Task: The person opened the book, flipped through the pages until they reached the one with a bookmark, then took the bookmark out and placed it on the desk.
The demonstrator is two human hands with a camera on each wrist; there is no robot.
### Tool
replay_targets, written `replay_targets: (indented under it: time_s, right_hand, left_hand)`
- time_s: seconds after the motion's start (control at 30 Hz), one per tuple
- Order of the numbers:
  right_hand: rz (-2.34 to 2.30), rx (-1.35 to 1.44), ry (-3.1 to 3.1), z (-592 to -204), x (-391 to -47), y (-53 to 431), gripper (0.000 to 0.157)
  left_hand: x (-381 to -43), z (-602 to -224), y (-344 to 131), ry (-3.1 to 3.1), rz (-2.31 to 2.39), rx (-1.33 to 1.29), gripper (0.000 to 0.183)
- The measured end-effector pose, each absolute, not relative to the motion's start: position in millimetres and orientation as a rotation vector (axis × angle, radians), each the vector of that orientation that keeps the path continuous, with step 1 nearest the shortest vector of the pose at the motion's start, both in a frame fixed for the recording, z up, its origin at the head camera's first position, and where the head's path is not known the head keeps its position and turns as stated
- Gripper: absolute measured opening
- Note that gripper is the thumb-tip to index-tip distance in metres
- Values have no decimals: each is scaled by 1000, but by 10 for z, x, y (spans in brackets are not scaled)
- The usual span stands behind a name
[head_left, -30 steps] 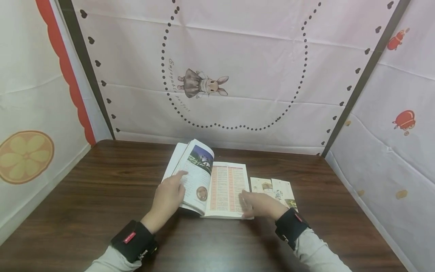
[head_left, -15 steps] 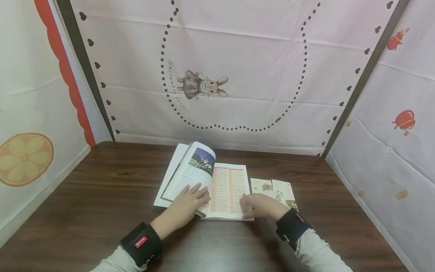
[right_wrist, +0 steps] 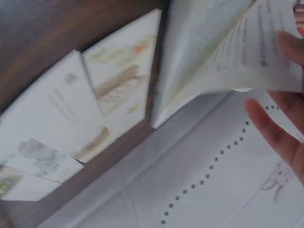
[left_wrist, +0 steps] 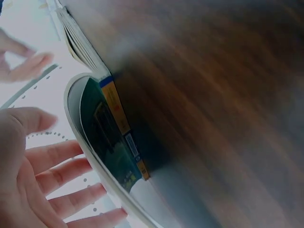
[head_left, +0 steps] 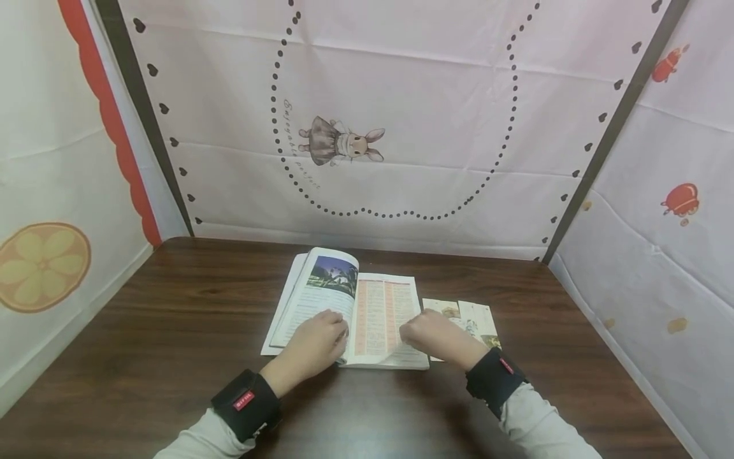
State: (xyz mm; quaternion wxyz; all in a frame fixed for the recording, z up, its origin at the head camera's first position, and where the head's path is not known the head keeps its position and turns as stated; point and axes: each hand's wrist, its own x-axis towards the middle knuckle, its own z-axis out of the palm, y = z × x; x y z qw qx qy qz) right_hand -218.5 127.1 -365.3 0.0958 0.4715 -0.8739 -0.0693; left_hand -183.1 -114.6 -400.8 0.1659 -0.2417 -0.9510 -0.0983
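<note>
Right hand (head_left: 437, 336) in a pinch on a lifted page (right_wrist: 249, 57), left hand (head_left: 312, 342) loosely spread against the book (head_left: 375, 312): best held near the outer edge (probably light, limp, easily creased).

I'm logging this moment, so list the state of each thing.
Book: open, on the table
Page: lower corner lifted
Cards: flat, beside the book
Left hand: fingers extended, touching the book
Right hand: pinching the page
Wristbands: worn
Cloth: hung, creased

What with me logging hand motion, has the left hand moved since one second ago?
Yes: the left hand has moved rightward and slightly downward, against the rabbit print in the head view.
</note>
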Motion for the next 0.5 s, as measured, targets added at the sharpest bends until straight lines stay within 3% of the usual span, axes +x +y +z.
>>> replay_targets:
  time_s: [0.3,0.5]
  right_hand:
    - [-117,1440,-2334,-3431,-2147,1176,13]
    - [-201,1507,-1948,-3376,-2077,1100,25]
  left_hand:
    - [-1817,-4014,-997,-2857,-277,-550,57]
    - [-1792,-4010,-923,-2871,-243,-458,65]
